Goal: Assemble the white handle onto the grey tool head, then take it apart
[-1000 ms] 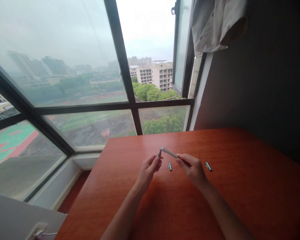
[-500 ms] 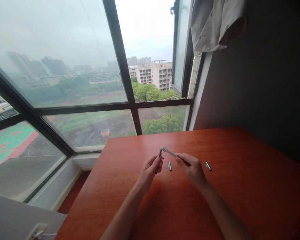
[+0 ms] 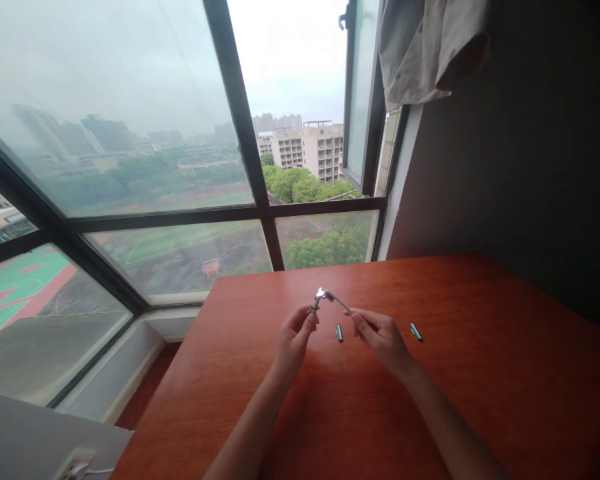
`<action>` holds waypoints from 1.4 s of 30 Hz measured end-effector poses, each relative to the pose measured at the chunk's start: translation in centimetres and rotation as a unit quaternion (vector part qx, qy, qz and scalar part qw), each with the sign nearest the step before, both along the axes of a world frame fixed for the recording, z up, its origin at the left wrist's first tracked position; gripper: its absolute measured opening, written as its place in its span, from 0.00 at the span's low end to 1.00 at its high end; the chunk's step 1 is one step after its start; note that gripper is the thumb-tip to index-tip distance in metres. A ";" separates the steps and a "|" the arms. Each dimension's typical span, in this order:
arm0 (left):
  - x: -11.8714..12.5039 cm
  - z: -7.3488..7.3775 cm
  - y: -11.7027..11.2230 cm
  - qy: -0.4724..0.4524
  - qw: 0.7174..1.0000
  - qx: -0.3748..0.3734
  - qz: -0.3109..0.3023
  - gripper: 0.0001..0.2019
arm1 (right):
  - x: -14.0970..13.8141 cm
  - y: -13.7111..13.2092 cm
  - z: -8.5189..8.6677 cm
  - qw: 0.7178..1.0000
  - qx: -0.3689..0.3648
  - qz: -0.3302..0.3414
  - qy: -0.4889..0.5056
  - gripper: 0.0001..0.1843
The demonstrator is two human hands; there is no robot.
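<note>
Over the red-brown table (image 3: pixel 480 373) both hands hold a small hinged metal tool (image 3: pixel 326 297), bent into an angle at its joint. My left hand (image 3: pixel 295 339) pinches the short left arm of the tool. My right hand (image 3: pixel 380 340) grips the longer right arm, fingers closed round it. A small teal stick (image 3: pixel 339 332) lies on the table between the hands. A second teal stick (image 3: pixel 416 331) lies just right of my right hand.
A large window (image 3: pixel 170 173) with dark frames stands beyond the table's far edge, and an open pane (image 3: pixel 363 93) is at the right. A pale cloth (image 3: pixel 430 47) hangs at the top right by a dark wall. A white plug (image 3: pixel 75 463) sits at the lower left.
Both hands have lifted the tool slightly and the left hand has shifted a little left. The tool's right arm now looks thinner and darker, as if turned. The teal sticks lie where they were.
</note>
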State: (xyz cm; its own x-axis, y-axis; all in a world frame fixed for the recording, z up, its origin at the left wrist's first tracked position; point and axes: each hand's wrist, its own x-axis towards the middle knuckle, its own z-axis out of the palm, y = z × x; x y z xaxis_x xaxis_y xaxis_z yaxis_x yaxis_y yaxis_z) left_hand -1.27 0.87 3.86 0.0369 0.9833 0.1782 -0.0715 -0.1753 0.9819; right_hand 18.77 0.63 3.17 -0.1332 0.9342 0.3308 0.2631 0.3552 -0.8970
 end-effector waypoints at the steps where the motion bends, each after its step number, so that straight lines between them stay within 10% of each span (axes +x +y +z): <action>1: 0.0 0.1 0.0 0.007 1.000 0.008 0.012 0.14 | 0.0 0.0 0.0 1.000 -0.009 0.005 0.006 0.23; 42: -0.6 0.6 -0.2 0.150 0.976 0.123 0.103 0.10 | 0.0 0.0 -0.1 0.999 -0.033 -0.006 -0.004 0.24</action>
